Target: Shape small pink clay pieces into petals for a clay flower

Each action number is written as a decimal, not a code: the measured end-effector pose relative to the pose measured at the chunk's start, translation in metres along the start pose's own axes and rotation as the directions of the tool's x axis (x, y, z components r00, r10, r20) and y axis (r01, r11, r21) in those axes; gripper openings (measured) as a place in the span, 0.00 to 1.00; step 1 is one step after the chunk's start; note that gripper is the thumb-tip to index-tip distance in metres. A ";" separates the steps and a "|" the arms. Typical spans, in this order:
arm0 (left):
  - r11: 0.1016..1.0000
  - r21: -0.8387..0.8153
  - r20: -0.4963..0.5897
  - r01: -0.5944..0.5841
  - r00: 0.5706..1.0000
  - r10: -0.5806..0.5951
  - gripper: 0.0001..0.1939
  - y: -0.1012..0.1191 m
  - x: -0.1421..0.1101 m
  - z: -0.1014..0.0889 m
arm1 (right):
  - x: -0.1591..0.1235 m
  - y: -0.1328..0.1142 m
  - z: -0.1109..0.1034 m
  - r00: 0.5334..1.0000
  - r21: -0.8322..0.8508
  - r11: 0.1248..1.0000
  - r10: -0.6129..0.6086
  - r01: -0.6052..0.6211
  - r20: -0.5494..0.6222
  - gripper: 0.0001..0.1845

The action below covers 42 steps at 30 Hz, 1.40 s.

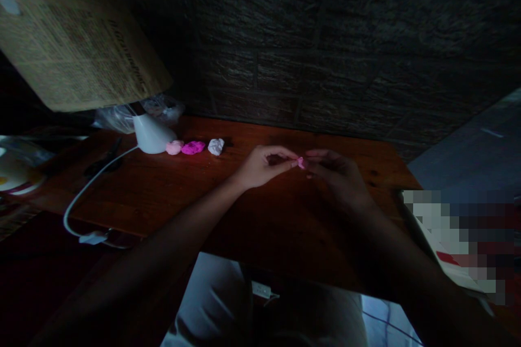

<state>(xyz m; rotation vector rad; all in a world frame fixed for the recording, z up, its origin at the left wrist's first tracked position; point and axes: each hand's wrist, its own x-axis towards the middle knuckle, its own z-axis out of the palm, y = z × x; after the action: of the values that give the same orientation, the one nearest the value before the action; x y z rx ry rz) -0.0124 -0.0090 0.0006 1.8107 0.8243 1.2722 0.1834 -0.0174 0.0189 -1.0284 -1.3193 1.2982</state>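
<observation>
A: At the left hand (264,165), what grip?
B: Pinched, thumb and forefinger together on a small pink lump (300,162), just right of frame center. Bent into a rounded loop, with a gap between thumb and finger behind the tips.
A: And at the right hand (340,176)?
B: Reaching in from lower right, fingers bent, thumb tip right at the lump's other side. Can't tell if clamped on it or only touching; too dark and blurred.
A: Shape of the lump?
B: Tiny, uneven. Too small for finer texture.
A: Other lumps?
B: In a row left of center: pale pink ball (174,147), rounded; magenta lump (192,147), longer, creased, right up by the ball; white lump (216,146), crumpled, a little apart to the right.
A: Next to what?
B: Just beside a lamp base (148,135), smooth, white, cone-like. Over it, upper left, a wide shade (93,43) printed like newspaper. Behind, a clear, wrinkled plastic bag (116,119). Toward lower left, a thin white cord (83,185), curving.
A: Surfaces?
B: Reddish-brown wooden table (264,222), dark knots at right. Across the top, a dark wall (285,38), rough, in blocks.
</observation>
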 end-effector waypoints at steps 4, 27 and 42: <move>1.000 -0.011 -0.002 0.020 1.000 -0.020 0.08 0.001 0.000 0.000 | -0.001 -0.002 0.000 1.000 -0.028 1.000 -0.006 0.006 -0.001 0.21; 0.983 -0.151 -0.073 0.109 0.990 -0.121 0.12 0.002 0.002 0.002 | -0.001 -0.001 0.000 0.998 0.062 0.998 0.005 -0.009 0.058 0.18; 0.959 -0.224 -0.116 0.172 0.973 -0.201 0.13 0.006 0.002 0.008 | -0.002 -0.003 0.000 0.999 0.005 0.999 0.031 -0.032 0.031 0.20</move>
<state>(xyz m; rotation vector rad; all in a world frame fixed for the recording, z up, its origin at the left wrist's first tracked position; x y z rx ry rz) -0.0035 -0.0124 0.0045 1.4535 0.8764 1.3180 0.1840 -0.0191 0.0218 -1.0327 -1.3265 1.3454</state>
